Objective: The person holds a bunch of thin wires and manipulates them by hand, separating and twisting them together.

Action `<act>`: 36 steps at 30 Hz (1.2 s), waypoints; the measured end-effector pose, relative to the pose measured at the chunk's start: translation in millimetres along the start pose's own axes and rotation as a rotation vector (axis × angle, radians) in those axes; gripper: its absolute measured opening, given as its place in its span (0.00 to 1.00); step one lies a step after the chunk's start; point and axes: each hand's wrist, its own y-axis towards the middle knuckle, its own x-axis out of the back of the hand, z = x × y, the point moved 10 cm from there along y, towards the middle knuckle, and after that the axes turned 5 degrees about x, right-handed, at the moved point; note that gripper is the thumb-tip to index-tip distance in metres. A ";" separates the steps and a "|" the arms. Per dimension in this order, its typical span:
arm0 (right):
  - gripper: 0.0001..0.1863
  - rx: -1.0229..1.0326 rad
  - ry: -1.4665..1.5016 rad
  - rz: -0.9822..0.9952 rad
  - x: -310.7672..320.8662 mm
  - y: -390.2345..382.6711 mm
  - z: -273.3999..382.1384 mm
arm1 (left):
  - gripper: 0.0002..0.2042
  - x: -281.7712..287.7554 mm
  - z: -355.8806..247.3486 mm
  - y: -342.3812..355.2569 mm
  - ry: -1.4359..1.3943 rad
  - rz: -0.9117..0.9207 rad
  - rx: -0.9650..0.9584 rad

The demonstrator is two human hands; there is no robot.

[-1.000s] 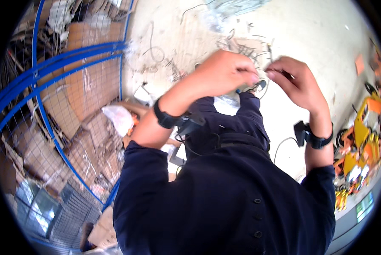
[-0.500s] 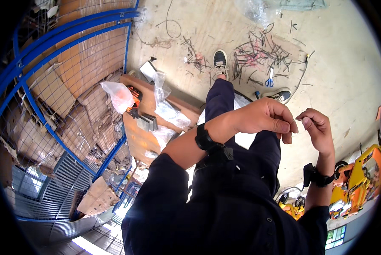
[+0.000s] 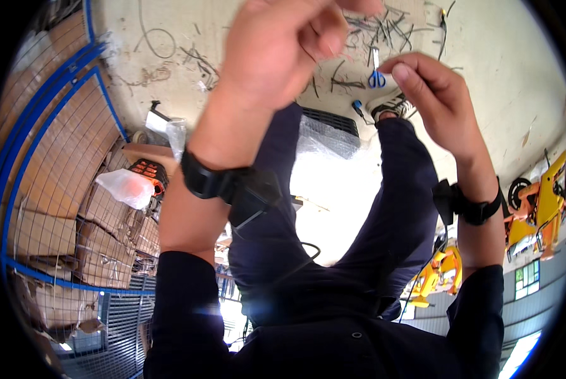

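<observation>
At your far left, brown cardboard boxes (image 3: 49, 234) stack behind a blue wire cage (image 3: 55, 126); a clear plastic bag (image 3: 126, 187) lies beside them. Your left hand (image 3: 276, 50) is curled shut, its contents hidden. Your right hand (image 3: 431, 95) pinches thumb to forefinger above blue-handled scissors (image 3: 376, 76) on the floor.

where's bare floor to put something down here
Bare concrete lies at the upper right, past the right hand. Wire scraps and blue scissors crowd the floor between both hands. Left of the left hand, boxes behind a blue wire cage fill the space.
</observation>
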 end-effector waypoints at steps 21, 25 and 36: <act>0.13 0.155 -0.204 -0.084 32.8 42.5 -118.7 | 0.09 28.7 1.6 132.7 0.080 0.230 -0.136; 0.13 0.251 -0.200 -0.087 28.1 21.1 -80.8 | 0.09 -8.8 -7.2 108.6 0.251 0.388 -0.191; 0.16 0.187 -0.317 -0.101 2.4 -98.7 47.3 | 0.15 -89.8 -40.9 -56.4 0.560 0.186 -0.507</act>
